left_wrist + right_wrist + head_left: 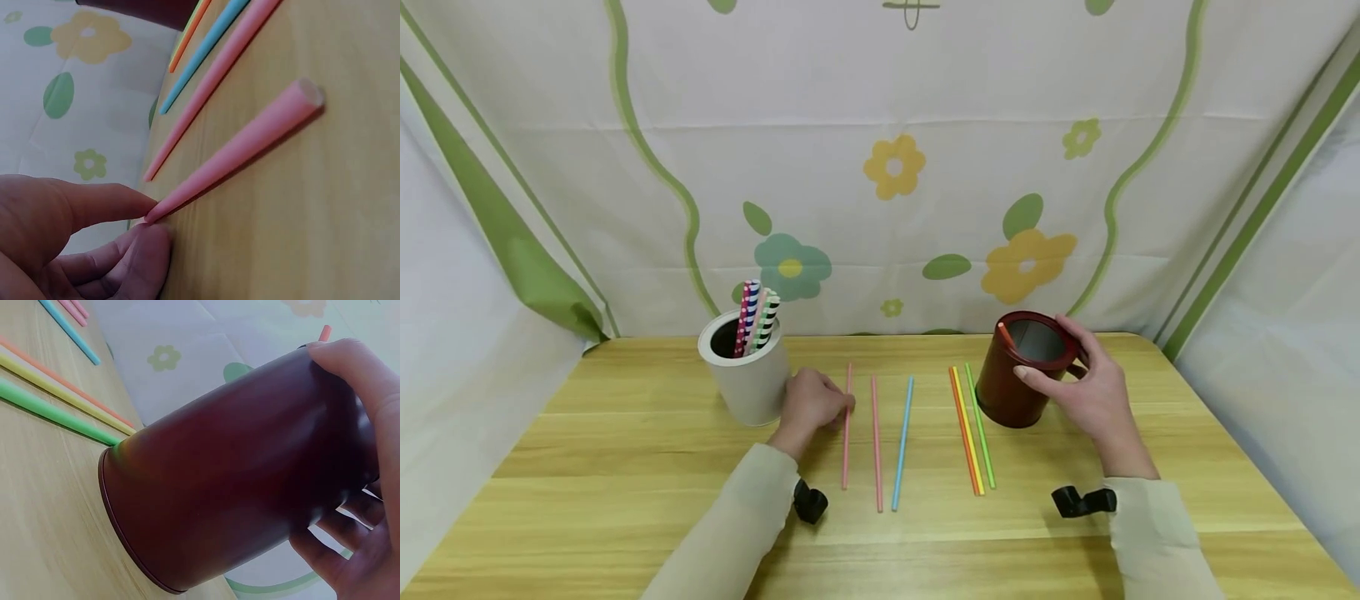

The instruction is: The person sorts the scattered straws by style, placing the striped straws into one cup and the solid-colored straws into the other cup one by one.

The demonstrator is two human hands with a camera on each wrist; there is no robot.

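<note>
My left hand [812, 400] pinches the leftmost pink straw [846, 458] between thumb and fingers near its far part; the straw lies along the table. In the left wrist view the near, hollow end of this straw points toward the camera. My right hand [1093, 387] grips a dark red mug [1011, 387] near its rim, thumb at the front and fingers around by the handle. The mug stands upright, and an orange straw [1006, 335] leans inside it. Beside the left wrist stands a white cup [748, 387] holding several patterned straws [758, 321].
Between the hands lie another pink straw [877, 442] and a blue straw [903, 442]. Left of the mug are an orange straw [964, 433], a yellow straw [969, 433] and a green straw [981, 429]. A flowered cloth [880, 233] hangs behind the wooden table [587, 500].
</note>
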